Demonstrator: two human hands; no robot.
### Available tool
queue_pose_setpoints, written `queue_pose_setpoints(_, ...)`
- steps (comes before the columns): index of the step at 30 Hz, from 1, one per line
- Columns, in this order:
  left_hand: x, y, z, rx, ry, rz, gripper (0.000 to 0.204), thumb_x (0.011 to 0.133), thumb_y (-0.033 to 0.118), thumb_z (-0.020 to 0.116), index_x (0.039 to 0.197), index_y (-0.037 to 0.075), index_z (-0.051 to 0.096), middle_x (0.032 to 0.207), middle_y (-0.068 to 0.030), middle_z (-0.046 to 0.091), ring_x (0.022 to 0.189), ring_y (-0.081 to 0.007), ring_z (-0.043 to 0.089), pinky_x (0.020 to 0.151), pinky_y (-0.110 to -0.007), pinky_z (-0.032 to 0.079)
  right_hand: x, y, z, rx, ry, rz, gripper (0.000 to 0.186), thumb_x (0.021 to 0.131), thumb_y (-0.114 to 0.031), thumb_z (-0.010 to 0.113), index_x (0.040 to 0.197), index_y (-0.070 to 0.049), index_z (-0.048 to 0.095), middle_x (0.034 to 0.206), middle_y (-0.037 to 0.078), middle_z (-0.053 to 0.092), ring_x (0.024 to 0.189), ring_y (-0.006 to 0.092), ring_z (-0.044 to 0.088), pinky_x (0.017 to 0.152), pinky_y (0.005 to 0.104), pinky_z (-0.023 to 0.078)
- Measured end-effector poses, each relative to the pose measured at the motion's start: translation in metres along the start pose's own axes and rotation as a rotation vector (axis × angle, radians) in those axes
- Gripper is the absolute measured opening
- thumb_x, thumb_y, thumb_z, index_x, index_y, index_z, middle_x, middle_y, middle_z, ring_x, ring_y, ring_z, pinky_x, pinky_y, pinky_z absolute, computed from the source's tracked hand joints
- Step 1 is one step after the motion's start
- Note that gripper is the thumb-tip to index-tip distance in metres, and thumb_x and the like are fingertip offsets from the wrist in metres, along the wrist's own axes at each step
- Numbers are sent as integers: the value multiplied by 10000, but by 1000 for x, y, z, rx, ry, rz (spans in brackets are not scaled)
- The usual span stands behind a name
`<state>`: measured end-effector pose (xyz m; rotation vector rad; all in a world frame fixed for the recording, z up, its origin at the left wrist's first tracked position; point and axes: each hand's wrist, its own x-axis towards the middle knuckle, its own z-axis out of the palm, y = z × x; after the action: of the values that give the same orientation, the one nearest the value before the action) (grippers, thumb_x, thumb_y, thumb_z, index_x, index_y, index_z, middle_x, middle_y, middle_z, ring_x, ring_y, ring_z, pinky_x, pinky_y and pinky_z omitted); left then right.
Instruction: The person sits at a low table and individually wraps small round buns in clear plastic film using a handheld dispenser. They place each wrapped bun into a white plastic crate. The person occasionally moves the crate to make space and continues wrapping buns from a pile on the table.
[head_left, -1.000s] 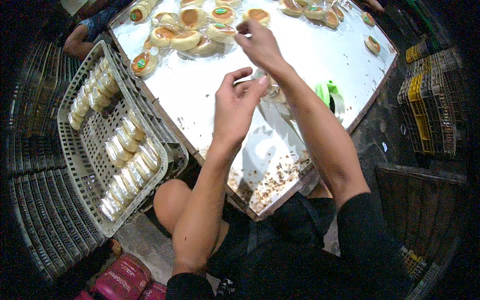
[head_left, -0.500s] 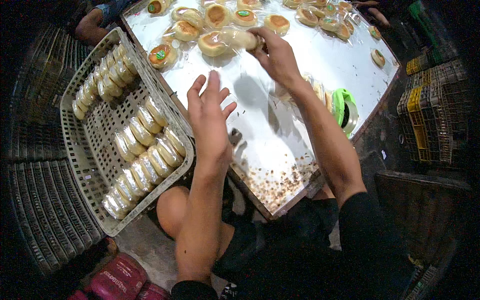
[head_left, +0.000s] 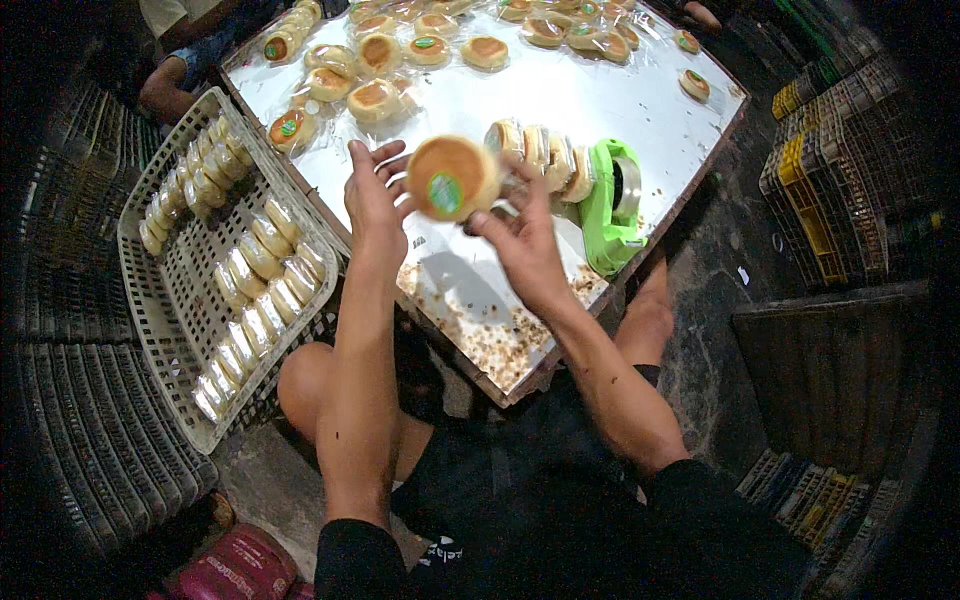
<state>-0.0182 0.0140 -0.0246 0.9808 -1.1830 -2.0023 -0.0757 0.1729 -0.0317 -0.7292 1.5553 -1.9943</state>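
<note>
A round, flat bun (head_left: 450,175) with a browned top and a green label is held up over the near part of the table. My right hand (head_left: 520,215) grips it from its right side, with the thumb under its edge; motion blurs the fingertips. My left hand (head_left: 377,200) is open at the bun's left edge, fingers apart; whether they touch it I cannot tell. Behind my right hand, several wrapped buns (head_left: 540,155) stand on edge in a row. The row ends against a green tape dispenser (head_left: 605,210).
More bagged buns (head_left: 375,60) lie across the far side of the white table (head_left: 660,130); crumbs dot its near corner. At left, a slotted plastic crate (head_left: 205,270) holds rows of wrapped buns. Stacked crates (head_left: 820,180) stand at right. Another person's leg (head_left: 165,90) shows at far left.
My right hand has come back toward me from the far buns, bringing a bun. My left hand has moved slightly left. The view has shifted, uncovering the bun row and the tape dispenser.
</note>
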Motion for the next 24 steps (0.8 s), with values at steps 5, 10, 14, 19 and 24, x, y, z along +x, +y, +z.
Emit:
queue_pose_setpoints(5,-44,-8,27,331,90,423,547,1034,440,295,995,-6,609,853,-84,603,781,-166,578,735,-296,466,-1,-22,-33,-234,-10,-53,231,924,-204,606,1050,-17,557,1071,100,600,942,174,587,805,312,487)
queue_pose_setpoints(10,-93,-24,46,271,46,718,330,1019,268,459,901,-6,600,731,-44,575,691,-111,533,648,-265,442,-15,-43,-24,-282,264,-330,194,960,-206,559,951,-13,581,886,66,632,823,144,595,772,299,489)
queue_pose_setpoints(14,-93,-24,36,144,-53,535,328,1013,243,480,832,-9,587,685,-21,551,625,-84,491,567,-236,412,-14,-43,-35,0,248,-123,182,977,-192,540,972,-11,548,895,85,630,833,169,624,809,322,517)
queue_pose_setpoints(19,-91,-10,23,251,-182,346,332,1007,239,490,834,-28,586,652,-1,494,616,-82,468,571,-235,394,-29,-54,-16,194,117,-136,132,1009,-188,455,1049,-63,452,931,150,646,857,265,670,803,391,559)
queue_pose_setpoints(24,-93,-34,24,232,249,1006,342,958,264,567,1088,-50,533,987,-122,536,970,-213,540,900,-345,439,-32,-51,9,253,139,-108,108,1016,-203,433,1059,-105,413,957,218,670,837,318,688,777,410,570)
